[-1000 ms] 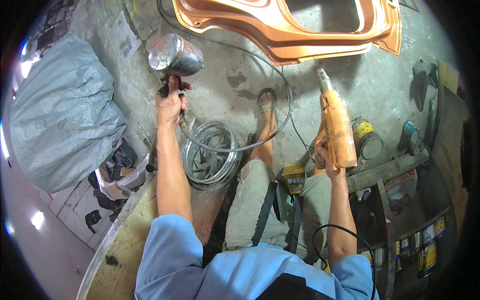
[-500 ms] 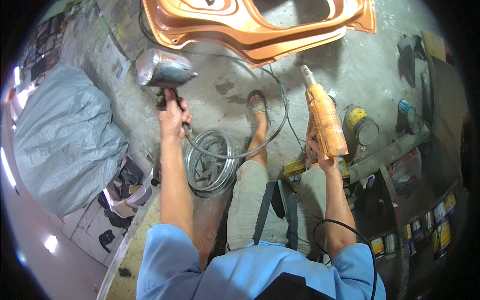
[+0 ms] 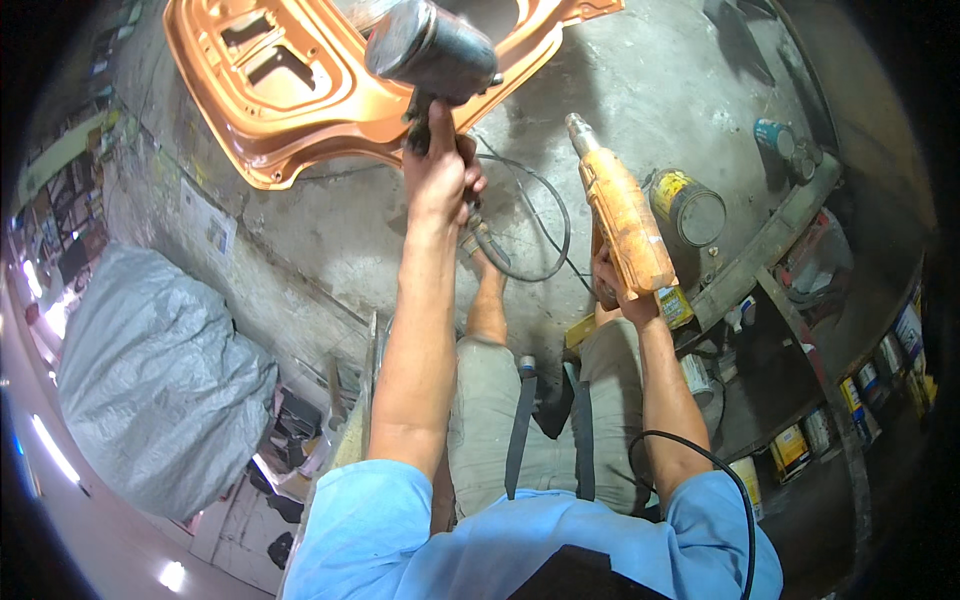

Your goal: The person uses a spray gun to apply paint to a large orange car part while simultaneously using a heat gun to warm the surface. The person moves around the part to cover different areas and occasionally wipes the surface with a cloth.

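Note:
My left hand (image 3: 440, 175) is closed round the handle of a spray gun (image 3: 430, 52) with a large grey, paint-stained cup. It is raised in front of an orange car body panel (image 3: 345, 135), whose lower part it overlaps in view. A dark air hose (image 3: 555, 262) loops from the gun's handle toward the right. In my right hand (image 3: 625, 298) is a worn orange heat gun (image 3: 625, 220), its metal nozzle pointing away from me. The heat gun's body hides part of its grip and some of my fingers.
A grey plastic sheet (image 3: 160, 380) covers something bulky at the left. Past the heat gun stand a yellow-labelled can (image 3: 690, 210) and a blue can (image 3: 773, 135). A metal rack rail (image 3: 745, 255) runs along the right, with several cans below. A paper sheet (image 3: 208, 217) lies on the floor.
My left hand has carried the spray gun up and to the right, nearer the orange panel. My view has turned, so more of the panel's left side shows. The heat gun stays in my right hand.

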